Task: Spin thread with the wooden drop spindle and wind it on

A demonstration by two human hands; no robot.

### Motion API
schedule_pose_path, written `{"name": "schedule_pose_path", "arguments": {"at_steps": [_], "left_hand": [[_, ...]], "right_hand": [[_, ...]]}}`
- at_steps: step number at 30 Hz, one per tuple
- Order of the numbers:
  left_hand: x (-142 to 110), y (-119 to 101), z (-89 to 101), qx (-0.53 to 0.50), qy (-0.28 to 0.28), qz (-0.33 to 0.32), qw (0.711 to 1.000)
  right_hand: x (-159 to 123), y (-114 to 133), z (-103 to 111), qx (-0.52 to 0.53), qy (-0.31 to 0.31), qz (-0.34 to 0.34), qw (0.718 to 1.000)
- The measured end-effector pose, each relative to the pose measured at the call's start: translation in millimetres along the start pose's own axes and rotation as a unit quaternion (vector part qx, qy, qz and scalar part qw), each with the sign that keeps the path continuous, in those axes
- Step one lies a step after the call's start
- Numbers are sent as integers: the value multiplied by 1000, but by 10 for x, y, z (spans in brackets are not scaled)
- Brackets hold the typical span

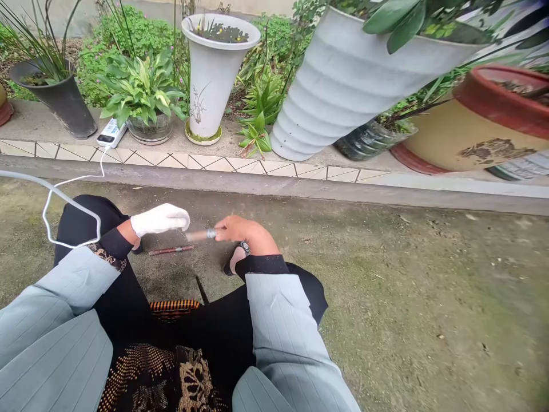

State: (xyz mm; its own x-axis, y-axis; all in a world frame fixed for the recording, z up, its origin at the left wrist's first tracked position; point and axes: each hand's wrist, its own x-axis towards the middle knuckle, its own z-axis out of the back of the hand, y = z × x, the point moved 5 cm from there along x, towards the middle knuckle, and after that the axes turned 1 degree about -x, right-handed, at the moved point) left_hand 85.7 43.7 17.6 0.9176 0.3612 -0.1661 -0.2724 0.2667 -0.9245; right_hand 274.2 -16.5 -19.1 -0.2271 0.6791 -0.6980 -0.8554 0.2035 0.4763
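A white glove covers my left hand (160, 220), whose fingers are curled together; what they hold, if anything, is too small to make out. My bare right hand (234, 228) is closed around a short stick (198, 236) that points left, its far end blurred by motion. Silvery wire (210, 233) is wound round this stick, close to my right fingers. The stick's left end is just below and right of the gloved fingertips. On the ground below my left hand lies a reddish-brown rod (171, 250).
Ahead runs a low tiled ledge (214, 162) with a tall white planter (214, 80), a large ribbed pot (326, 86) and other potted plants. A white power strip (112, 133) rests there, its cable (71, 180) looping down near my left arm. Concrete ground (420, 286) extends to the right.
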Motion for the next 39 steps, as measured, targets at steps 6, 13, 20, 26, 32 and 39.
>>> {"name": "schedule_pose_path", "arguments": {"at_steps": [6,13,20,26,32,39], "left_hand": [[-1,61,159,44,-77,5,996],[122,1,199,113,17,-31,993],[243,-14,226,313,-8,-151,938],[328,9,514,367,-66,-138,918],[540,156,781,209,-82,-79,971],[685,546,679,-83,-36,3,996]], "right_hand": [[-326,398,39,263,79,246,930],[-345,248,673,479,-305,253,783],[119,-40,885,168,-369,22,914],[290,30,766,-89,-185,-54,977],[113,451,534,156,178,190,953],[184,183,1218,444,-222,218,840]]}}
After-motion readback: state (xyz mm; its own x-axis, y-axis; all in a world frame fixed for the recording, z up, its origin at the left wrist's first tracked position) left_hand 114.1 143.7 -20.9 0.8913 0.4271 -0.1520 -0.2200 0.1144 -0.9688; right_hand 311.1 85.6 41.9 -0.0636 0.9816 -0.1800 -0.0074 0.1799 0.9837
